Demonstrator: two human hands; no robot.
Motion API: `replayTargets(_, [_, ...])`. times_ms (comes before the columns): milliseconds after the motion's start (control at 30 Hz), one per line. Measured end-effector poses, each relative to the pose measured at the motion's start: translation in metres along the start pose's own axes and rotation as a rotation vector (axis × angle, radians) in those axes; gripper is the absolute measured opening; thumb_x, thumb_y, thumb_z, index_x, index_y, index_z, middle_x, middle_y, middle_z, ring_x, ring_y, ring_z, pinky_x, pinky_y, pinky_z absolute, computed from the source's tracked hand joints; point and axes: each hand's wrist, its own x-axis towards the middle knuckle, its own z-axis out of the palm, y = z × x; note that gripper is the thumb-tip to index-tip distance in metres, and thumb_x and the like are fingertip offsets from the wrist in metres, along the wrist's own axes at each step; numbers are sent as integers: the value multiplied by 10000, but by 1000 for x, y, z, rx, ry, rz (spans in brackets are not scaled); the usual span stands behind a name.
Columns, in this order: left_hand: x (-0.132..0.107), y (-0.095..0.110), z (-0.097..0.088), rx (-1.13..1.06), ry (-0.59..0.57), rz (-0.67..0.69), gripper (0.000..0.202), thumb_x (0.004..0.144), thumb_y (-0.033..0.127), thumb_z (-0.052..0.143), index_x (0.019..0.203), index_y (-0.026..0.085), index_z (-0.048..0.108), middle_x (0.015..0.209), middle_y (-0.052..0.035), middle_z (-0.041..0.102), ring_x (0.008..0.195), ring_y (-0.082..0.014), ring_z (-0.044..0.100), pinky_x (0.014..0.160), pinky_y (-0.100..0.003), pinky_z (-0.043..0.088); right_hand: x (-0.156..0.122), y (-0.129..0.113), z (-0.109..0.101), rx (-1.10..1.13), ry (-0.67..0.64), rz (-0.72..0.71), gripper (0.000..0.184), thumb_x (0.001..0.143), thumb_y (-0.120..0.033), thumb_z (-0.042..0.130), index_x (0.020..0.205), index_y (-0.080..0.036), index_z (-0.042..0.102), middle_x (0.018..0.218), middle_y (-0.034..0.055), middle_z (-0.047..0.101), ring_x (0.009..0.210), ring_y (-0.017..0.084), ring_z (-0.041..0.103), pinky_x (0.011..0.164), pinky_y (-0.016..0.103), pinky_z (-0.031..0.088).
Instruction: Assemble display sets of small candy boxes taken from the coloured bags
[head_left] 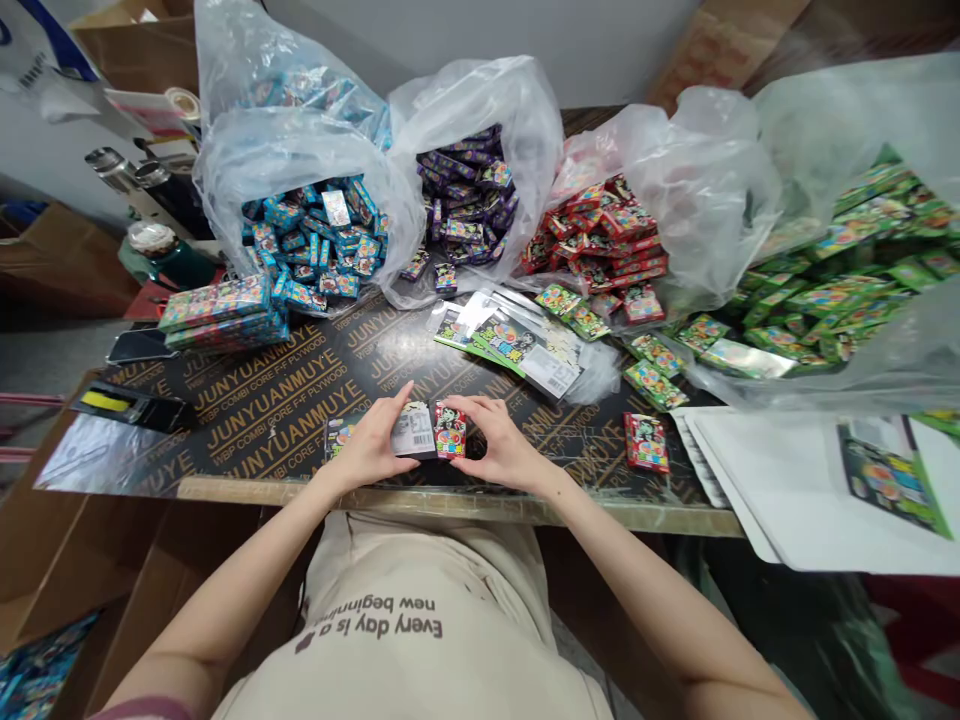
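Near the table's front edge, my left hand [367,440] has thumb and fingers closed around a dark printed package with a grey barcode panel [413,432]. Part of that package shows on the far side of the hand; the palm covers its middle. My right hand [499,442] pinches a small red printed box [450,430] by its top and bottom edges. The red box lies against the right end of the barcode panel; whether it is inside the package I cannot tell. Another red box [646,442] lies on the table to the right.
Plastic bags hold small blue boxes [315,240], purple boxes [469,200], red boxes [611,235] and green boxes [825,290]. Flat printed packages [510,345] lie mid-table. Stacked wrapped packs [225,312], a tape dispenser [131,403] and a lidded cup [169,255] stand left; white sheets [810,480] overhang right.
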Motion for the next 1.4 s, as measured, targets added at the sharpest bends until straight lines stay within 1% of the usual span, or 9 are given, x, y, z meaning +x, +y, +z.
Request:
replayTargets(433, [1, 0, 4, -62, -62, -20, 1176, 614, 216, 788, 1532, 254, 53, 1327, -111, 546, 1216, -272, 535, 1045, -440, 422, 0, 3, -1, -11, -18, -39, 805, 659, -371, 757, 1367, -234, 400, 1268, 106, 615, 1109, 280, 567, 1060, 490, 242])
replayTargets(567, [3, -7, 2, -41, 37, -33, 1153, 647, 285, 788, 1534, 258, 50, 1316, -116, 558, 1189, -281, 561, 1023, -450, 437, -8, 1, 6, -64, 203, 63, 1015, 667, -615, 738, 1470, -231, 251, 1331, 141, 578, 1255, 312, 480, 1099, 511, 172])
replayTargets(700, [6, -4, 3, -34, 18, -14, 1161, 647, 289, 787, 1535, 268, 39, 1305, -104, 567, 1197, -284, 559, 1009, -433, 450, -10, -2, 6, -9, 110, 37, 741, 891, -558, 517, 1498, -290, 187, 1266, 71, 643, 1227, 240, 525, 1118, 486, 167])
replayTargets(767, [7, -2, 5, -12, -5, -10, 1154, 657, 283, 778, 1535, 273, 29, 1313, -102, 557, 1203, -282, 551, 1008, -431, 451, -4, 15, -9, -96, 170, 84, 645, 912, -544, 479, 1473, -301, 275, 1350, 81, 584, 1253, 252, 504, 1111, 488, 195])
replayTargets(900, [7, -12, 5, 84, -14, -38, 1151, 665, 266, 764, 1536, 252, 11, 1297, -117, 551, 1164, -287, 554, 1003, -454, 451, 20, 90, -65, -484, 634, 484, 749, 820, -558, 584, 1443, -206, 362, 1480, 174, 404, 1346, 357, 350, 1046, 523, 261])
replayTargets(1067, [5, -37, 0, 226, -13, -37, 1049, 691, 309, 763, 1530, 226, 140, 1319, -154, 532, 1178, -322, 532, 1005, -491, 441, 38, 159, -115, -644, 488, 550, 618, 764, -346, 622, 1329, -122, 510, 1262, 208, 580, 1162, 369, 475, 969, 513, 318])
replayTargets(1167, [6, -31, -2, 235, 116, -62, 996, 660, 474, 791, 1484, 209, 299, 1433, -194, 430, 1314, -380, 414, 1086, -559, 333, 41, 135, -108, -555, 614, 468, 477, 739, -304, 630, 1179, -119, 621, 1098, 180, 666, 1062, 355, 533, 959, 513, 350])
replayTargets(1267, [13, -6, 1, 50, 268, -122, 908, 670, 524, 773, 1434, 215, 393, 1485, -183, 379, 1369, -361, 357, 1118, -541, 291, 41, 75, -76, -205, 718, 324, 363, 729, -365, 665, 1031, -164, 682, 1040, 125, 697, 986, 299, 588, 927, 448, 419])
replayTargets(1400, [27, 26, 7, -508, 368, -227, 865, 667, 489, 780, 1412, 240, 419, 1409, -141, 492, 1238, -282, 521, 1004, -412, 440, 38, 7, -32, 492, 453, 379, 258, 767, -425, 644, 861, -194, 711, 804, 35, 704, 751, 199, 620, 739, 335, 483])
